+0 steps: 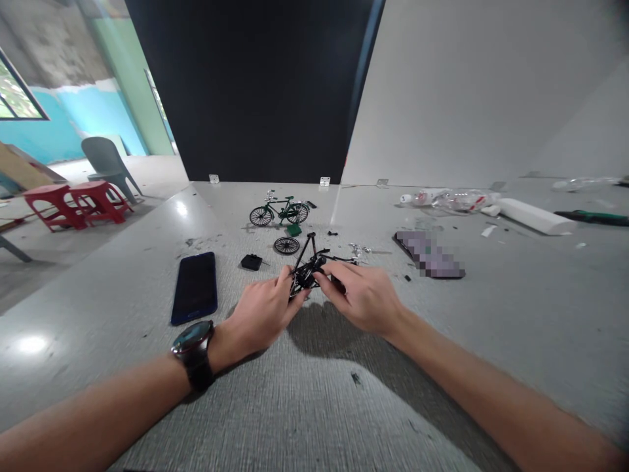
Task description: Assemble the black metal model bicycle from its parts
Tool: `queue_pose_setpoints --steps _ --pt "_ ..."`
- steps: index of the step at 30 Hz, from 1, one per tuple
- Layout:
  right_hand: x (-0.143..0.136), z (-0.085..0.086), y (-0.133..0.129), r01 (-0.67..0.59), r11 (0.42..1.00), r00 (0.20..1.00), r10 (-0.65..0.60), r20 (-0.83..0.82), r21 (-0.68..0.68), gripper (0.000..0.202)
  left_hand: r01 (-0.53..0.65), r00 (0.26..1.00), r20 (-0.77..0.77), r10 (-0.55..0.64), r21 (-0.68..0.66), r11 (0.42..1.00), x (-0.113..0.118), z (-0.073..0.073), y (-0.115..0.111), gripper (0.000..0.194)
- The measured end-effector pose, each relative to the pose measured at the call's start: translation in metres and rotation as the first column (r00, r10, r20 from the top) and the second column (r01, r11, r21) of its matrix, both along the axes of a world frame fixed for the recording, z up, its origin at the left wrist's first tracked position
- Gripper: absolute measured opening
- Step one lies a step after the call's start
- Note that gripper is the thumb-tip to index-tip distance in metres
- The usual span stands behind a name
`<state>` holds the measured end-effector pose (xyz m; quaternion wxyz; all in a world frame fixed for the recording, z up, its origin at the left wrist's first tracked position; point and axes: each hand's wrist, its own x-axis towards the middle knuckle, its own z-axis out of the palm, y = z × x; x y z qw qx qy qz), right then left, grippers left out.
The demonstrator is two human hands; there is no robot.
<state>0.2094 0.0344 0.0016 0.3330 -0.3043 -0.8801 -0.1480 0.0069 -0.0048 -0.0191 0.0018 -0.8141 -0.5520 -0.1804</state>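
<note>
On the gray counter [122, 367], two hands [319, 295] gripping one black model bicycle frame [309, 267] at center, one loose wheel [286, 246] and one green model bicycle [280, 210] beyond, one phone [195, 287] left.

Bare tabletop [295, 406] is left open on the near side of the hands. Left of them, passage is blocked by a phone [194, 288]; beyond them, by a loose wheel [286, 245] and a green toy bicycle [280, 210]; to the right, by a blurred-out flat object [430, 254].
</note>
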Motion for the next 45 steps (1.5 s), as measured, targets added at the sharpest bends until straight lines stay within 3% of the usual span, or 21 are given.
queue_pose_setpoints --steps 7,13,23,36,41,45 --pt "0.001 0.008 0.0 0.005 0.997 0.998 0.0 -0.07 0.073 0.024 -0.001 0.999 0.036 0.002 -0.033 0.999 0.0 0.005 -0.001 0.044" --pt "0.004 0.009 0.004 0.083 0.993 0.988 -0.071 -0.135 0.081 0.02 0.017 0.999 0.041 -0.017 -0.012 1.0 -0.001 0.003 -0.001 0.044" --pt "0.008 0.009 0.007 0.169 0.981 0.982 -0.176 -0.071 -0.095 0.027 0.028 0.994 0.109 -0.028 0.002 1.0 -0.001 0.002 -0.001 0.045" --pt "0.002 0.0 0.004 0.034 0.97 0.998 -0.018 0.066 -0.239 0.036 -0.005 0.986 0.167 0.007 -0.014 1.0 -0.003 0.001 0.0 0.046" --pt "0.006 0.004 0.006 0.029 0.961 0.999 -0.038 -0.028 -0.276 0.036 0.011 0.973 0.228 -0.02 0.041 0.999 -0.005 -0.001 0.002 0.043" --pt "0.015 0.01 0.013 -0.013 0.948 0.992 -0.028 -0.125 -0.319 0.057 0.052 0.957 0.28 -0.074 0.085 0.995 -0.005 -0.001 0.003 0.036"
